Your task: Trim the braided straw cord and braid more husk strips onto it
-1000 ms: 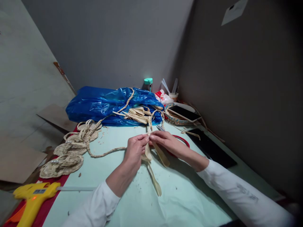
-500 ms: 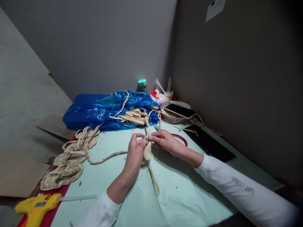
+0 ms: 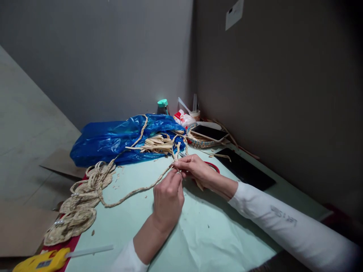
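Note:
My left hand (image 3: 168, 198) and my right hand (image 3: 193, 169) meet above the pale green table cover (image 3: 215, 234), both pinching the working end of a braided straw cord (image 3: 133, 192). The cord trails left across the cover to a coiled heap of braid (image 3: 82, 196) at the table's left edge. Loose flat straw strips (image 3: 155, 143) lie just beyond my fingers, against a blue plastic bag (image 3: 113, 138). The strips in my fingers are mostly hidden behind my left hand.
A yellow glue gun (image 3: 42, 261) with a glue stick lies at the near left corner. A woven basket (image 3: 202, 140) holding a phone (image 3: 210, 132), a dark tablet (image 3: 245, 169), a red ring (image 3: 212, 166) and a teal-capped bottle (image 3: 163, 106) stand near the right wall.
My left hand has turned over and lifted, so the hanging straw strips are now hidden behind it. The cord now rises taut to my fingers. The view has shifted right.

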The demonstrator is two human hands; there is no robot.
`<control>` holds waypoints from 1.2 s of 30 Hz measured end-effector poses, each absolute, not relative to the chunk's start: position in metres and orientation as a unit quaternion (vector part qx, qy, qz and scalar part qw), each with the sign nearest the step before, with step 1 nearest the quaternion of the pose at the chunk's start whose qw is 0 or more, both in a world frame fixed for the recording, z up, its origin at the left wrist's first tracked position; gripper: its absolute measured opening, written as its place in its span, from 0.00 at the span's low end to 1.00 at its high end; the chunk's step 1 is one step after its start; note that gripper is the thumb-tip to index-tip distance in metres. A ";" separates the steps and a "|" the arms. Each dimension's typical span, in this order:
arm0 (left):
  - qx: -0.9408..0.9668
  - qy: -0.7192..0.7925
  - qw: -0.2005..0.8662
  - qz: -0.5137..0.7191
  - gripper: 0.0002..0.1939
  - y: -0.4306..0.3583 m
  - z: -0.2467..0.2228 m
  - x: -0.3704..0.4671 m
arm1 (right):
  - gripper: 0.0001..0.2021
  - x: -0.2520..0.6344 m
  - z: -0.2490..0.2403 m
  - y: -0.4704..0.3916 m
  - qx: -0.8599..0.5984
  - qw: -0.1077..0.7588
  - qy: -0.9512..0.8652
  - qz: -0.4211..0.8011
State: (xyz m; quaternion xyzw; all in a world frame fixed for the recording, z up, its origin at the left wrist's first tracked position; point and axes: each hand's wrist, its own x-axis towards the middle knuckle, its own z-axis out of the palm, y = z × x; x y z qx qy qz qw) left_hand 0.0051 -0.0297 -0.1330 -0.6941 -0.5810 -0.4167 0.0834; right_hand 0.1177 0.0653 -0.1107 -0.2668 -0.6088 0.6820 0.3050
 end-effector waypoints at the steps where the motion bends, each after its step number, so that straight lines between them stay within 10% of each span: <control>1: -0.709 -0.569 0.096 -0.406 0.10 -0.030 -0.134 0.007 | 0.13 0.118 -0.111 0.066 -0.266 0.305 -0.605 0.686; 7: -0.615 -0.626 0.039 -0.478 0.08 -0.028 -0.115 -0.002 | 0.18 0.121 -0.110 0.068 -0.262 0.312 -0.625 0.666; 13: -0.429 -0.568 -0.366 -0.600 0.10 -0.019 -0.114 -0.011 | 0.18 0.122 -0.110 0.068 -0.238 0.301 -0.626 0.679; 20: -0.332 -0.485 -0.537 -0.605 0.17 -0.016 -0.110 -0.009 | 0.17 0.119 -0.115 0.066 -0.162 0.266 -0.647 0.696; 29: -0.366 -0.515 -0.516 -0.578 0.13 -0.014 -0.114 -0.017 | 0.12 0.125 -0.103 0.070 -0.176 0.197 -0.780 0.567; 36: -0.373 -0.626 -0.374 -0.574 0.09 -0.013 -0.128 -0.017 | 0.10 0.125 -0.097 0.060 -0.315 0.132 -0.917 0.204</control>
